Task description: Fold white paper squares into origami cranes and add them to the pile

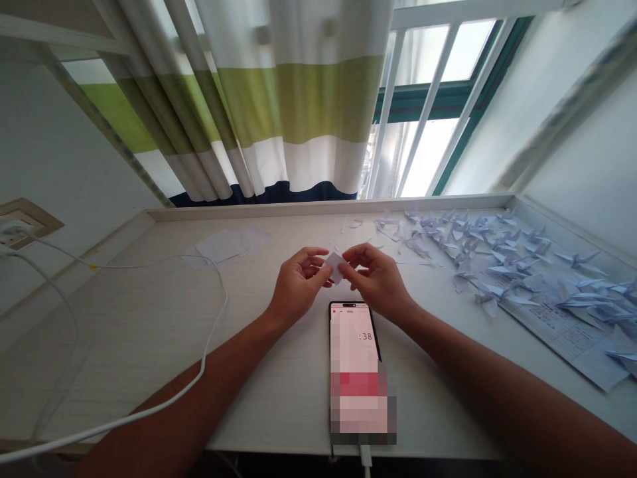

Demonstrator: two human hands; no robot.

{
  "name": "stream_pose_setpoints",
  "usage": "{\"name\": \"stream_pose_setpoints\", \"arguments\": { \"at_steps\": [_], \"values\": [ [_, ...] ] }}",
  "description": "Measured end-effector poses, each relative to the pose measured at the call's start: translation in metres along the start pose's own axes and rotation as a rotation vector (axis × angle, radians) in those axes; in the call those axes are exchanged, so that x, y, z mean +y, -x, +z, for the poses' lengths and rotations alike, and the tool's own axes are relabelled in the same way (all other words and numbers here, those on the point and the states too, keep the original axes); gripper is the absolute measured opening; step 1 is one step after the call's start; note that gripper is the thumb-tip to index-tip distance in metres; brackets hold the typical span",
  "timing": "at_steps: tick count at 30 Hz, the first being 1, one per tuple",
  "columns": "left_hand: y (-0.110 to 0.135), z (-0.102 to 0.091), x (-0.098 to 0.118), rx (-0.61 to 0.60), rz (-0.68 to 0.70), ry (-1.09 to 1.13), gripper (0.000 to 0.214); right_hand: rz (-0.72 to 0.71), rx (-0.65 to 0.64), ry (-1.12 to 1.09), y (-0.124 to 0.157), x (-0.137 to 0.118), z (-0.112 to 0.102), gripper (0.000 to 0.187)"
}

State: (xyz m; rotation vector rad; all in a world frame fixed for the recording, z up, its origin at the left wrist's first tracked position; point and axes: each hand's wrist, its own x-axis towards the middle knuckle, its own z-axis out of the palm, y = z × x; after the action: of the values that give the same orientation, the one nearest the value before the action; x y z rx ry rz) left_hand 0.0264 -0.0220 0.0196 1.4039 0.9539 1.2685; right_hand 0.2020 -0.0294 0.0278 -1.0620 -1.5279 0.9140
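A small piece of folded white paper (334,267) was located above the desk, centred between the hands. The left hand (298,287) and right hand (377,282) were close together, with the fingers and thumbs of both closed on the paper from opposite sides. The hands were held directly above a phone (354,372), which lay face up on the desk with its screen largely pixelated; ":38" was legible. A white cable (204,362) crossed the desk's left side and ran off toward the lower left, with a second, thinner run leading toward a wall socket (27,222). Loose paper squares (223,245) lay left of centre near the back edge. Numerous paper cranes (497,255) covered the right side of the desk (149,345), many resting on a printed sheet (557,332). Paper scraps lay at the left end of the cranes. Beyond the desk stood a window (438,86) with green frames and white bars, partly covered by a white, green and navy striped curtain (283,99).
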Motion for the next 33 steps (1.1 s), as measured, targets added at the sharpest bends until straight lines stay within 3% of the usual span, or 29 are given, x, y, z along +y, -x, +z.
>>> {"name": "stream_pose_setpoints", "arguments": {
  "at_steps": [4, 13, 21, 28, 33],
  "values": [
    [0.000, -0.001, -0.002, -0.012, -0.004, -0.044, 0.028, 0.061, -0.053, -0.119, -0.002, -0.002, 0.000, 0.034],
    [0.000, 0.002, 0.008, 0.035, -0.100, 0.137, 0.017, -0.003, -0.104, -0.192, -0.004, -0.002, -0.002, 0.017],
    [0.005, 0.003, 0.012, 0.050, 0.048, 0.045, 0.012, 0.017, -0.139, -0.297, -0.001, -0.011, -0.005, 0.021],
    [0.006, -0.001, 0.018, 0.025, 0.072, 0.029, 0.019, 0.004, -0.068, -0.294, 0.001, -0.009, -0.003, 0.031],
    [0.001, -0.004, 0.016, -0.008, -0.008, 0.026, 0.033, 0.004, -0.038, -0.286, 0.001, -0.006, -0.004, 0.035]
  ]
}}
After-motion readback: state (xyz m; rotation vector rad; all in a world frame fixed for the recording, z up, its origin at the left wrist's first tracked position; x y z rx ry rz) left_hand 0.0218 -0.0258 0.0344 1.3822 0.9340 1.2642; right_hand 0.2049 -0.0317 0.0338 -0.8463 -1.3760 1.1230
